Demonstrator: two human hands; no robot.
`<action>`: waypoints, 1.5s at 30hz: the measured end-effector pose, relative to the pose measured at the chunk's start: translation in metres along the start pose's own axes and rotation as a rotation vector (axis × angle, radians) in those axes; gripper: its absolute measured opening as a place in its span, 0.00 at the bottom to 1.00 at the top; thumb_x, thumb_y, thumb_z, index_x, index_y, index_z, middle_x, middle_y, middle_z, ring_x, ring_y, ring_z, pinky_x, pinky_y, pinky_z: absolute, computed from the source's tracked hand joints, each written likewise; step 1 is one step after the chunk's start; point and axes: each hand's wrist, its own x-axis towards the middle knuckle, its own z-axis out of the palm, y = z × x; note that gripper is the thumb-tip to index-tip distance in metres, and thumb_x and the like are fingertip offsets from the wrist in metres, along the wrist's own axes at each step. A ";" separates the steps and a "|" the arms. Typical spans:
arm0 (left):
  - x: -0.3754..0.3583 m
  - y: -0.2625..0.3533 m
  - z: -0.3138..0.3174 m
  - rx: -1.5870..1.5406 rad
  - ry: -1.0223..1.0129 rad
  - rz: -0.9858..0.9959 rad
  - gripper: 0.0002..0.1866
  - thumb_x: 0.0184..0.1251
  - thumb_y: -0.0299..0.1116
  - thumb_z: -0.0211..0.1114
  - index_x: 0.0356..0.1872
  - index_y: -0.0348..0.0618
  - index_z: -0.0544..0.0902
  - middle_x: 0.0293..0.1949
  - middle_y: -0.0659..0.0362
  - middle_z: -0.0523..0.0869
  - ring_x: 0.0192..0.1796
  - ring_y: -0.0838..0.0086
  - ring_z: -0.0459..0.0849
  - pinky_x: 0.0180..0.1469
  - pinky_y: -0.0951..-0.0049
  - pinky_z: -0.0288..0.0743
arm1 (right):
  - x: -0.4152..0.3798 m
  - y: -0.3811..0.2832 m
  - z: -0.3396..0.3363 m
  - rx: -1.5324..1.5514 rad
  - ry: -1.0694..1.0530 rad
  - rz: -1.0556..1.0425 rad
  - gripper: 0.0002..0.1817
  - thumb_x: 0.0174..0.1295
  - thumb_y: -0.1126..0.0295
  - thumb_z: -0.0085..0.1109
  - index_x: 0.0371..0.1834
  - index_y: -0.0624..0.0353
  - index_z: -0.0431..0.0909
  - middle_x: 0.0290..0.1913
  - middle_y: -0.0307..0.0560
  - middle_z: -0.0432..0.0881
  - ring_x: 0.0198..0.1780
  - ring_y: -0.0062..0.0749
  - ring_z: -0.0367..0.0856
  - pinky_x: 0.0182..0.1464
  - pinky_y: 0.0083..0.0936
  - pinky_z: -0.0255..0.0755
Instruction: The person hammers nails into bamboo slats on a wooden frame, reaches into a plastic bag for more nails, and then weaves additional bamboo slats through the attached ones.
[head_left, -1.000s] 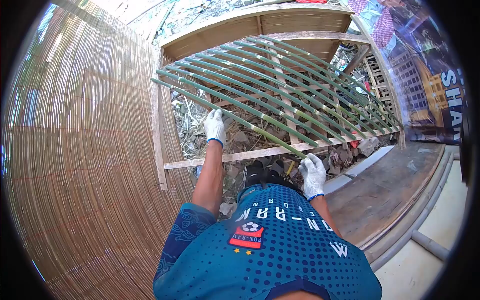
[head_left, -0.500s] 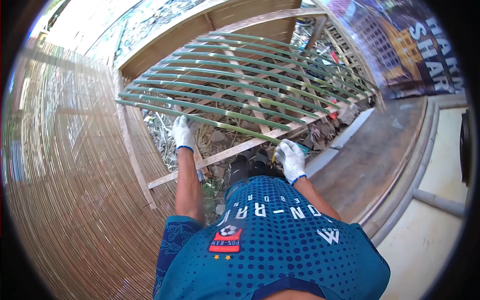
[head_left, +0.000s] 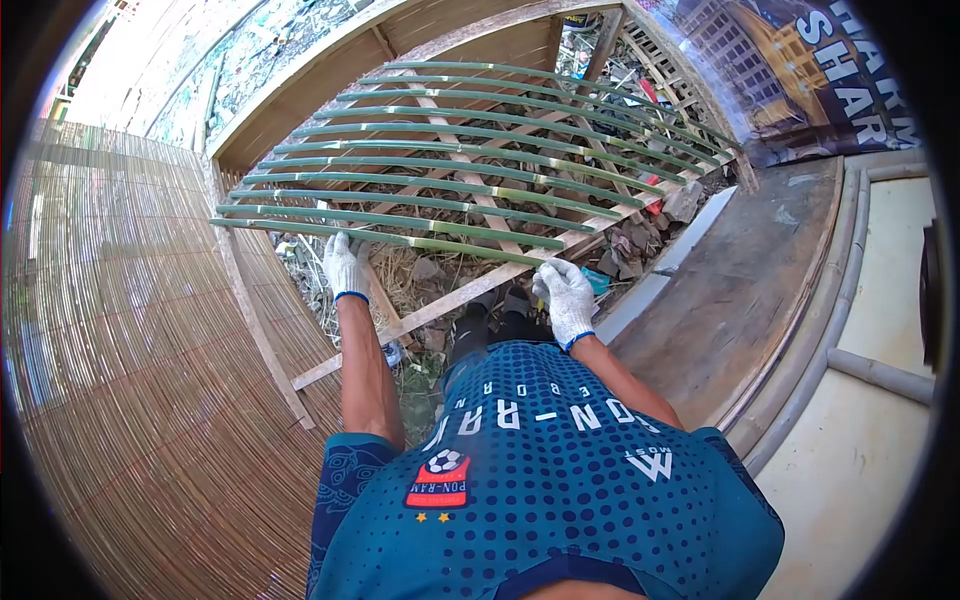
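Observation:
A green bamboo strip (head_left: 440,244), the nearest of a row, lies across a wooden frame (head_left: 440,305). My left hand (head_left: 346,268), in a white knit glove with a blue cuff, has its fingers closed at this strip, left of its middle. At the strip's right end, my right hand (head_left: 567,298), gloved alike, pinches it just past the frame's near beam. Behind it several more bamboo strips (head_left: 480,190) run roughly parallel, with gaps between them. The undersides of the held strip and some fingertips are hidden.
Rubble and dry litter (head_left: 630,245) cover the ground under the frame. On the left leans a slatted bamboo screen (head_left: 130,300). A brown board (head_left: 735,260) lies on the right, below a printed banner (head_left: 800,75). A wooden panel (head_left: 300,100) stands behind the strips.
The view has turned slightly, shifting the frame leftward. Both hands stay at the same strip, and its right end sits a little closer to the neighbouring strip.

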 end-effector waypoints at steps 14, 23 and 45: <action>-0.020 0.018 0.012 0.023 0.056 -0.030 0.12 0.82 0.35 0.58 0.59 0.45 0.79 0.52 0.55 0.84 0.55 0.63 0.86 0.58 0.60 0.83 | 0.003 -0.004 -0.001 -0.129 -0.062 0.022 0.14 0.73 0.69 0.67 0.56 0.64 0.81 0.43 0.44 0.88 0.40 0.24 0.88 0.44 0.22 0.85; -0.016 0.013 0.011 -0.043 0.127 -0.035 0.13 0.81 0.32 0.61 0.58 0.39 0.78 0.47 0.51 0.87 0.46 0.61 0.90 0.52 0.59 0.88 | 0.010 -0.004 -0.006 -0.089 -0.101 0.052 0.11 0.72 0.70 0.68 0.52 0.62 0.82 0.40 0.42 0.88 0.37 0.23 0.87 0.40 0.22 0.83; -0.006 0.010 0.006 0.005 0.068 -0.030 0.17 0.80 0.32 0.61 0.63 0.37 0.76 0.48 0.51 0.88 0.46 0.62 0.91 0.49 0.61 0.88 | 0.008 -0.013 -0.003 -0.162 -0.105 0.071 0.11 0.72 0.70 0.68 0.51 0.63 0.82 0.39 0.43 0.89 0.37 0.24 0.87 0.39 0.23 0.84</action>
